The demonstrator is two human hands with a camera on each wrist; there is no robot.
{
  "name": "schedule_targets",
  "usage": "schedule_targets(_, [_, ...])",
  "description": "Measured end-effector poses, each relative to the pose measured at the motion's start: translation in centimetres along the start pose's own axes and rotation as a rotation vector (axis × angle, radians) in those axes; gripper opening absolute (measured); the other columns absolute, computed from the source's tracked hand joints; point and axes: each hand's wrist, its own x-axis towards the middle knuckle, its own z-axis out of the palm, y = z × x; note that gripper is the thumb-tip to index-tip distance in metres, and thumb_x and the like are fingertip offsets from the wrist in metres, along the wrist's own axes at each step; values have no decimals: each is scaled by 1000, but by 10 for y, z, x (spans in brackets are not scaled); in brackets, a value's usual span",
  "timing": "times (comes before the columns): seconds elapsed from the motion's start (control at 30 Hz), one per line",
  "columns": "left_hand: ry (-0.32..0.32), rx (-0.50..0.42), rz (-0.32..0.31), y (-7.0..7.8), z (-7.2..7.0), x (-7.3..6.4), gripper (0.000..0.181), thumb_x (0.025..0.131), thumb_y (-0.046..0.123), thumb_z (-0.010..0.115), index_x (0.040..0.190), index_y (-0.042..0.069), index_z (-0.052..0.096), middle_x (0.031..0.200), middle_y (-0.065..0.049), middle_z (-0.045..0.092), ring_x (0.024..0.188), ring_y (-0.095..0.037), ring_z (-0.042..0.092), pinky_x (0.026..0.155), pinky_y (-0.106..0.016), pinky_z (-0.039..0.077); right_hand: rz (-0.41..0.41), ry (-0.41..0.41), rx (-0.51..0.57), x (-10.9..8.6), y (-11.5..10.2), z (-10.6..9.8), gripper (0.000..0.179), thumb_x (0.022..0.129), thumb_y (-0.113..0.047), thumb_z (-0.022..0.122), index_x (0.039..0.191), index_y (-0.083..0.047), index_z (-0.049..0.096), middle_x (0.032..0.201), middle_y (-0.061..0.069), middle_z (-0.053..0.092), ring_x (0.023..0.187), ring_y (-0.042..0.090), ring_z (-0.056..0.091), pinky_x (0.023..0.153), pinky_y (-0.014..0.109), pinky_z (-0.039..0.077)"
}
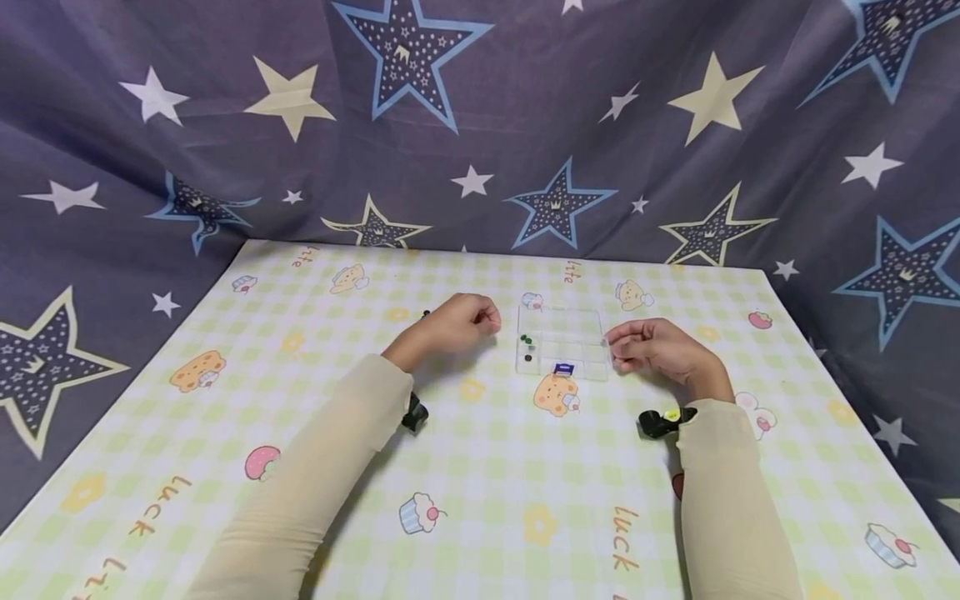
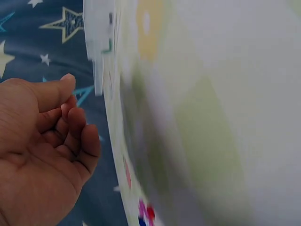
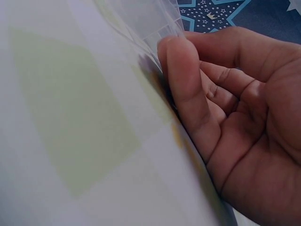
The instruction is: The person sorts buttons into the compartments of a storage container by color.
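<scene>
A clear plastic compartment box (image 1: 576,352) lies on the table with its transparent lid (image 1: 562,322) folded back on the far side. Small green pieces (image 1: 527,340) and a small dark piece (image 1: 528,358) sit in its left part, and a blue label (image 1: 564,369) shows at its front. My right hand (image 1: 660,350) pinches the box's right edge between thumb and fingers. Left of the box, my left hand (image 1: 459,321) hovers apart from it with loosely curled fingers. In the left wrist view, nothing shows between its thumb (image 2: 59,92) and fingers.
The table has a green-and-white checked cover (image 1: 480,467) printed with cartoon figures. Behind it hangs a dark star-patterned cloth (image 1: 480,150). Small bright magenta, red and blue bits (image 2: 146,212) show low in the left wrist view.
</scene>
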Motion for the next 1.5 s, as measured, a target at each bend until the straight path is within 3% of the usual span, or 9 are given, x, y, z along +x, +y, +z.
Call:
schedule_targets(0.13, [-20,33,5,-14,-15,-15,14,104,9,55,100,6,69,85,-4,64,72,-17,50,82,-36,47,10,-6,-2,0,-1,0,40,97,2,65,132,15,51,94,6,71,80,15,69,78,31,60])
schedule_targets(0.37, [-50,51,-46,-34,-33,-40,16,104,7,55,100,3,69,78,-6,60,62,-17,46,66,-35,42,9,7,1,-1,-2,-1,39,97,4,64,132,15,50,94,6,71,80,15,69,78,31,60])
schedule_targets(0.5, [-81,71,-63,-42,-39,-55,14,103,8,57,99,3,69,80,-8,62,64,-17,48,67,-33,42,11,-4,17,-1,-1,-1,41,97,4,63,133,15,49,95,6,71,82,16,69,79,32,60])
schedule_targets(0.8, [-101,122,11,-61,-52,-80,9,99,4,63,92,4,68,76,-3,59,69,-16,48,72,-36,43,11,-6,33,3,0,-2,40,97,5,62,134,15,48,97,8,71,82,16,69,78,30,59])
schedule_targets(0.97, [-116,108,27,-67,-51,-86,7,98,5,65,92,6,68,77,-1,60,71,-16,49,71,-35,43,8,-11,35,3,0,-2,41,98,5,61,135,16,47,98,7,71,82,15,69,78,30,59])
schedule_targets(1.5, [-112,89,-14,-71,-49,-85,5,94,8,71,91,10,68,78,0,63,70,-15,53,70,-32,45,11,-3,33,0,-2,1,39,98,5,60,134,15,48,97,7,72,81,15,69,77,30,59])
